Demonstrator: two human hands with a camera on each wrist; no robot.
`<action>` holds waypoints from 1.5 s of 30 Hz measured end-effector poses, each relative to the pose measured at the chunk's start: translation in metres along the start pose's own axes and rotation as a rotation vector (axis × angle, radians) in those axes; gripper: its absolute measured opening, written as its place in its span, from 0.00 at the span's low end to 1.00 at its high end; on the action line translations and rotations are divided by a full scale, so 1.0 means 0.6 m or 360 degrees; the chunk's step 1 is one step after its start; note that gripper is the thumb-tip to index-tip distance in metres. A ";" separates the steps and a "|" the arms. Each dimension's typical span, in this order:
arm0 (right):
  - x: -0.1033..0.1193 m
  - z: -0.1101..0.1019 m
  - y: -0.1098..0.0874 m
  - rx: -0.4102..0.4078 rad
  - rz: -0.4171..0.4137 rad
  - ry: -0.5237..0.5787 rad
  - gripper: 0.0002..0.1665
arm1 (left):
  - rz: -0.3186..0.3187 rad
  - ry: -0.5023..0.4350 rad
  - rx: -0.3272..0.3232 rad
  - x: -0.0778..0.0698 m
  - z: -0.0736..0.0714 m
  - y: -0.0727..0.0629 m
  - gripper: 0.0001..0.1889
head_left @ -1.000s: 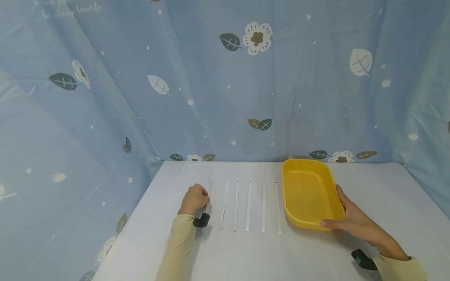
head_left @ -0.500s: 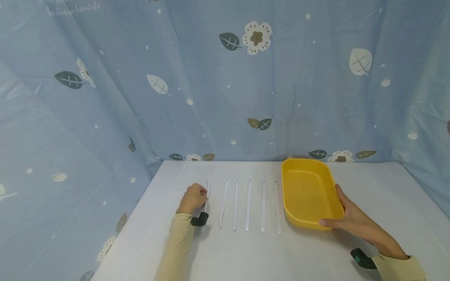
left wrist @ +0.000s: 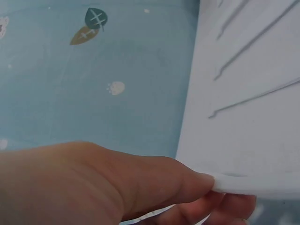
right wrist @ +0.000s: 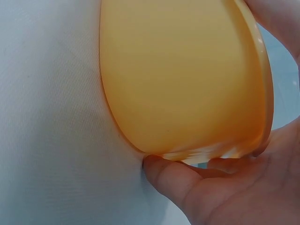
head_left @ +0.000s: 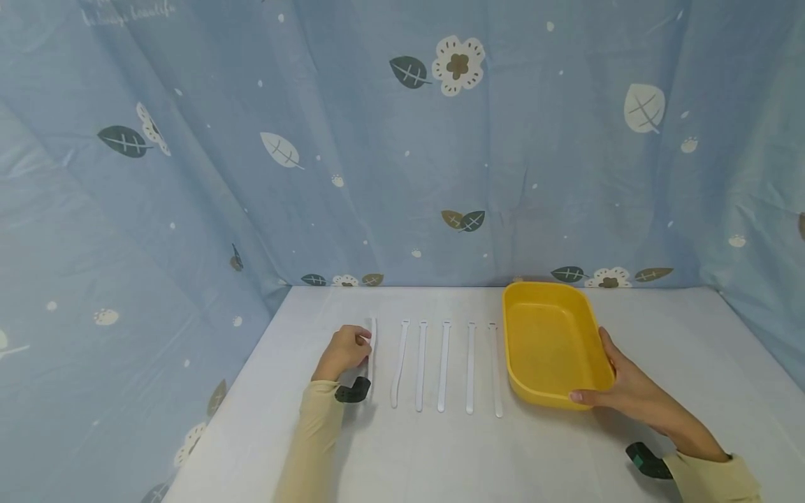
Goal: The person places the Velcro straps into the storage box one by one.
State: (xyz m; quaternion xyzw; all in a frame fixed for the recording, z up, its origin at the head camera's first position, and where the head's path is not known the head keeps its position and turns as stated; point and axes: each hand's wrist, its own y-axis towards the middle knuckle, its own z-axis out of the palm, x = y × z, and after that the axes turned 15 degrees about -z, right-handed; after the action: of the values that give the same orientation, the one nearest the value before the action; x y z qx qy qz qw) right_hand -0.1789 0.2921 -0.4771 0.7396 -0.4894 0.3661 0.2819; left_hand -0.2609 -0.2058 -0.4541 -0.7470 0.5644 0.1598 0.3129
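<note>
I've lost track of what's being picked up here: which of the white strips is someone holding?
The leftmost white strip, pinched in the fingers of the left hand. The other five strips lie to its right, untouched.

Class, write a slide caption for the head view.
Left hand pinches a strip, right hand holds a tray, five more strips lie between.

On the table (head_left: 428,454), five straps (head_left: 444,367) lie side by side between a sixth strap (head_left: 372,360) at the left hand (head_left: 342,351) and the basin (head_left: 553,346), with the right hand (head_left: 629,384) at its right side. The curtain (head_left: 377,175) hangs behind.
</note>
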 end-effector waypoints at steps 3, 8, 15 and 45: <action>0.001 -0.001 -0.001 0.0007 0.0005 -0.0004 0.78 | 0.0013 -0.0032 0.0014 0.000 -0.001 0.000 0.18; 0.000 0.000 -0.001 0.0004 0.0016 0.0004 0.78 | 0.0015 -0.0111 0.0046 0.000 0.000 0.001 0.18; -0.002 0.000 0.000 -0.0001 0.0017 -0.0008 0.78 | 0.0007 -0.0255 0.0096 -0.004 0.003 0.001 0.18; -0.006 0.000 0.001 -0.0010 0.0008 0.0022 0.80 | 0.0112 -0.0885 0.0331 -0.043 0.030 -0.015 0.19</action>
State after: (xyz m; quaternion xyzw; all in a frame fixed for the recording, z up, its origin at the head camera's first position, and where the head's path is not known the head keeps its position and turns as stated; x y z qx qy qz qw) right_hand -0.1801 0.2937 -0.4801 0.7349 -0.4905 0.3705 0.2866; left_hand -0.2586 -0.1733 -0.4499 -0.6184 0.4961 0.3102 0.5246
